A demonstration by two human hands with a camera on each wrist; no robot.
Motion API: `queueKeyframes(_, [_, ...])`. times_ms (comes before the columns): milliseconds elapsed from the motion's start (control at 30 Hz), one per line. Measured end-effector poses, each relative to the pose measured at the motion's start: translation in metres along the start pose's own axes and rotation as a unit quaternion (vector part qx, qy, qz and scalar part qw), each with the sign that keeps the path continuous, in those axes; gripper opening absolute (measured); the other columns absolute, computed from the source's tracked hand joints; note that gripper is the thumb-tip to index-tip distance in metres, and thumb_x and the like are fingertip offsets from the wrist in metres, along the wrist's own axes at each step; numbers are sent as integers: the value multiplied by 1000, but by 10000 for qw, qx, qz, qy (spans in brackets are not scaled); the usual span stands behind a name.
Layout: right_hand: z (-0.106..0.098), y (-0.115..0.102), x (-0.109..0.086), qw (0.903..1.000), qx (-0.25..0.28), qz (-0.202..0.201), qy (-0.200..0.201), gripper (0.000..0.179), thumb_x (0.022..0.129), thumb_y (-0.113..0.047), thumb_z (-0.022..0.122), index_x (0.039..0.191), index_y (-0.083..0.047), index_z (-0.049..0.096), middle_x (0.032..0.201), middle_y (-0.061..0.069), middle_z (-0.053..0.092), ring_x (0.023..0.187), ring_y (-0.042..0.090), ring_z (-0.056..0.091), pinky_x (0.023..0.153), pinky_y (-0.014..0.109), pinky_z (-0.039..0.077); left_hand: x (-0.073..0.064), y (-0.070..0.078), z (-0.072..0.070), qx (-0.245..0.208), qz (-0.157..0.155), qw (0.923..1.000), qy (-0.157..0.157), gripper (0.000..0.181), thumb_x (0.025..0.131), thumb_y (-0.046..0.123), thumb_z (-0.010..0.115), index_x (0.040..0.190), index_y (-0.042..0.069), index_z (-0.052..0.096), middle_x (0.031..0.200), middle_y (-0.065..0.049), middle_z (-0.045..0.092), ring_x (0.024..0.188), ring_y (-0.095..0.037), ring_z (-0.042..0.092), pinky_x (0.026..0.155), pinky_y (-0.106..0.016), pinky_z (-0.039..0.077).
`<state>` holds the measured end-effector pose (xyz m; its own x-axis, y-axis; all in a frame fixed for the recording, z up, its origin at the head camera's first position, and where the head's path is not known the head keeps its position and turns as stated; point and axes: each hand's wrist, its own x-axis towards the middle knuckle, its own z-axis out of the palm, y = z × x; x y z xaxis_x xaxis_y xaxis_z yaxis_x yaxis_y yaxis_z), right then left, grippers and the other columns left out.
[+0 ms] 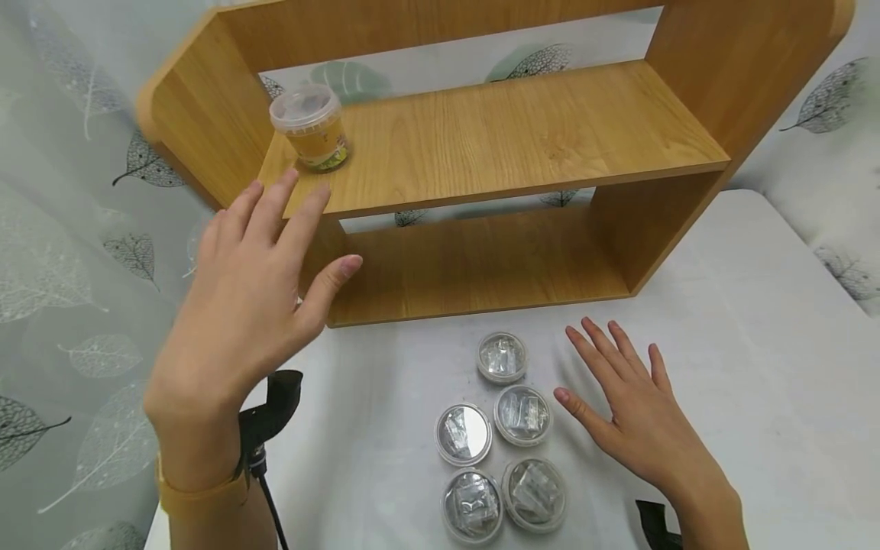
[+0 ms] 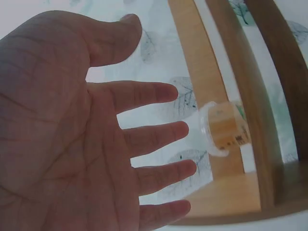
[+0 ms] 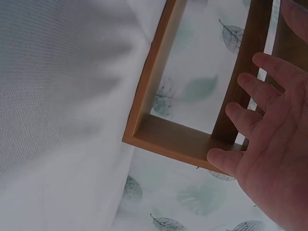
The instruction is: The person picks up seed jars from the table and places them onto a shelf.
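A clear-lidded plastic tub (image 1: 311,130) with a yellow label stands upright at the left end of the upper shelf. My left hand (image 1: 241,298) is raised just in front of it, fingers straight and spread. In the left wrist view the palm holds nothing, and the tub (image 2: 226,127) shows beyond the fingertips. Several small round containers (image 1: 523,415) with clear tops lie on the table, with clear packets visible inside. To their right my right hand (image 1: 639,420) hovers with fingers spread, apart from them. The right wrist view shows this hand (image 3: 274,130) holding nothing.
A two-level wooden shelf (image 1: 495,137) stands at the back of the table, its side panels rising left and right. A white cloth (image 1: 749,367) covers the table. Leaf-patterned curtain (image 1: 89,229) hangs behind and at the left. A cable runs from the left wrist mount (image 1: 271,409).
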<state>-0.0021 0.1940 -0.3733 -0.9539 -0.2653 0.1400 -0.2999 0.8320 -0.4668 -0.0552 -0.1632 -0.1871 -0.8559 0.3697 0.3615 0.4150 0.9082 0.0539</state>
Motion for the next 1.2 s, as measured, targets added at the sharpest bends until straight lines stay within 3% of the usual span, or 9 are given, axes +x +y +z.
queueKeyframes(200, [-1,1,0,10000,5,-24,19,76,95,-49,61,158,-26,25,162,6,21,149,32,9,113,61,-11,-28,4,17,-116,-73,9999,27,67,96,45,59,148,6,43,155,-21,32,140,-46,25,107,-65,22])
queueKeyframes(400, [-2,3,0,10000,-15,-20,22,76,95,-48,61,158,-26,25,163,6,21,149,32,9,113,62,-10,-53,9,38,-296,-503,9975,-390,69,96,47,56,152,11,37,159,-16,24,147,-40,14,111,-67,11])
queueKeyframes(700, [0,3,-2,10000,20,-48,40,76,94,-48,62,157,-27,26,162,4,21,150,30,9,113,61,-9,-87,10,78,-624,-863,9918,-706,68,100,49,48,157,16,28,162,-12,19,148,-37,11,111,-66,11])
queueKeyframes(1000, [3,2,0,10000,58,-44,5,75,94,-49,62,157,-27,27,162,3,21,150,28,8,114,60,-8,-113,16,109,-881,-1185,9839,-1010,64,100,48,50,155,19,34,161,-11,24,145,-40,18,107,-70,17])
queueKeyframes(1200, [3,1,2,9999,54,-8,-95,75,94,-50,61,157,-28,26,163,2,20,150,28,10,115,60,-3,-122,17,123,-926,-1151,9845,-950,64,99,46,52,153,18,37,160,-11,27,145,-38,20,107,-69,19])
